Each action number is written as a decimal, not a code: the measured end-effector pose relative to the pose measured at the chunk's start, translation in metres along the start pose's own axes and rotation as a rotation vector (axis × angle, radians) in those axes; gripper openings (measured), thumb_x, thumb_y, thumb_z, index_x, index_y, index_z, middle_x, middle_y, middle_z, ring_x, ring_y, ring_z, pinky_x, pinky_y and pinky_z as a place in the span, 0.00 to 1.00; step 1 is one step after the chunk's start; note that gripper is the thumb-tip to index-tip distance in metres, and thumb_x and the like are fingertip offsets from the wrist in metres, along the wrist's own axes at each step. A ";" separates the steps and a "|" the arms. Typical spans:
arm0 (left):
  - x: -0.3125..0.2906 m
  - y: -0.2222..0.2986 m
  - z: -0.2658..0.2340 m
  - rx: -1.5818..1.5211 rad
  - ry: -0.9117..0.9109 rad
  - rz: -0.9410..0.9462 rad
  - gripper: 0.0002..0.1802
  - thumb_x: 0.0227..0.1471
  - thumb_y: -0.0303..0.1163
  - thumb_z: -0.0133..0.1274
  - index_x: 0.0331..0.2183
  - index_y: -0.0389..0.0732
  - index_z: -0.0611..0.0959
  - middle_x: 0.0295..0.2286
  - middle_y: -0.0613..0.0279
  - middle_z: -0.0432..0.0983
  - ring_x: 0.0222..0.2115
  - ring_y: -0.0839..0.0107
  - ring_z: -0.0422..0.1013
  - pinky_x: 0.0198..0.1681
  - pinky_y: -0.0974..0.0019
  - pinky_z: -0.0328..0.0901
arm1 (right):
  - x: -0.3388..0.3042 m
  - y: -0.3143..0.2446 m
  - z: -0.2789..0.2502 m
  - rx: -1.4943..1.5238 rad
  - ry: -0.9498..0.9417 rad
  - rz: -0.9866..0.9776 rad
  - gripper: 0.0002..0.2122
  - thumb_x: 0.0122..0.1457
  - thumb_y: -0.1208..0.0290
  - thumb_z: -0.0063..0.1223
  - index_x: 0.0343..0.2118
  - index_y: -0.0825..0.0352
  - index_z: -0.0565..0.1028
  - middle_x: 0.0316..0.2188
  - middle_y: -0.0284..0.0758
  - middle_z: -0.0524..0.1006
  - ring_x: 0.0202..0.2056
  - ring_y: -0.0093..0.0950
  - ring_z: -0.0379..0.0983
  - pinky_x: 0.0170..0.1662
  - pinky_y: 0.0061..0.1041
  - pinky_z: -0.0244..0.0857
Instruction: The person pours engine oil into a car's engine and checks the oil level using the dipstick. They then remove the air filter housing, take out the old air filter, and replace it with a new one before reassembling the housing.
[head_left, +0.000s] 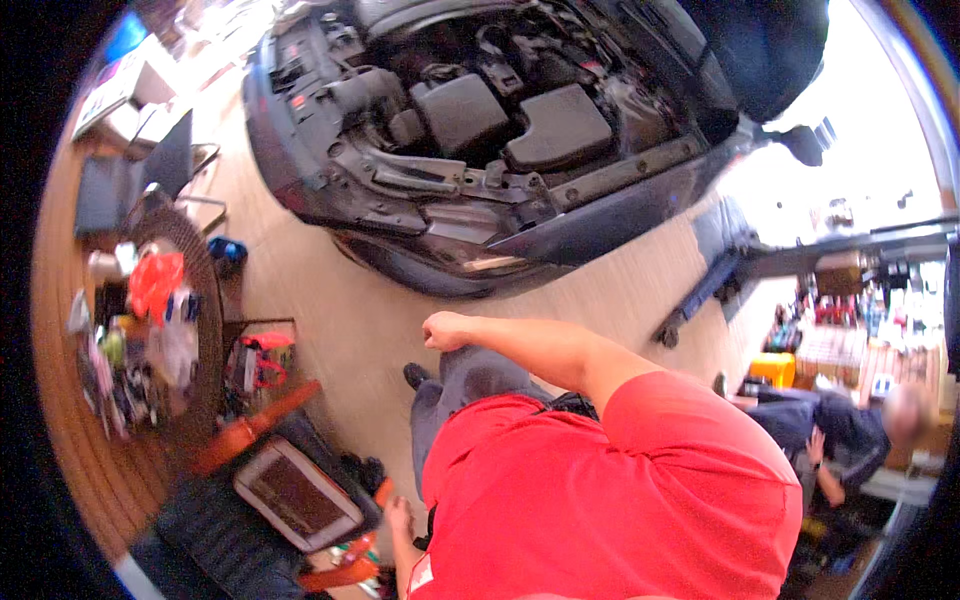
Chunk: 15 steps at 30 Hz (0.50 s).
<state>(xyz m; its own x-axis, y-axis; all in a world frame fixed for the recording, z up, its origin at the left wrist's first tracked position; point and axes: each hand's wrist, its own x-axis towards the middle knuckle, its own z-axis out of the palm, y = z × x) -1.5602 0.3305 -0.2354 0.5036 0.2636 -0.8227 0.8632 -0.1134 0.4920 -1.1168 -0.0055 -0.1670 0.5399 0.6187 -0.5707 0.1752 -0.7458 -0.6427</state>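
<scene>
Right hand point(445, 331): grip narrow, curled in
Left hand point(398, 517): near orange-armed chair point(218, 532); grip, cannot tell
Car point(480, 180): dark, beyond both hands
Shirt patch point(421, 574): white, too small to read

Bright white light point(865, 110) floods the upper right of the frame; a pale floor point(325, 290) spans the center, with a round woven table point(205, 265) at left, a black armchair point(215, 535) lower left.

Bright place overall, but right of the car point(600, 232) the glare is totally blown out. Its engine bay point(460, 115) sits in murky shade. Left of it, the clutter point(160, 340) looks smeary (motion blur, probably), and fisheye bends everything around it.
</scene>
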 end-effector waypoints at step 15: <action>0.214 0.495 -0.053 0.700 -0.144 0.305 0.17 0.54 0.27 0.51 0.46 0.32 0.74 0.37 0.55 0.77 0.38 0.69 0.72 0.42 0.67 0.65 | 0.129 -0.049 -0.124 0.806 0.437 -0.010 0.12 0.52 0.67 0.50 0.36 0.69 0.75 0.33 0.47 0.77 0.37 0.44 0.73 0.42 0.38 0.66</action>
<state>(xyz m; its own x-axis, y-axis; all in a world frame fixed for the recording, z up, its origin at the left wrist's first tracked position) -1.0269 0.3815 -0.1533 0.6810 0.0023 -0.7322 0.4836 -0.7523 0.4474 -0.9533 0.0797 -0.1458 0.8337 0.3529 -0.4247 -0.3572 -0.2418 -0.9022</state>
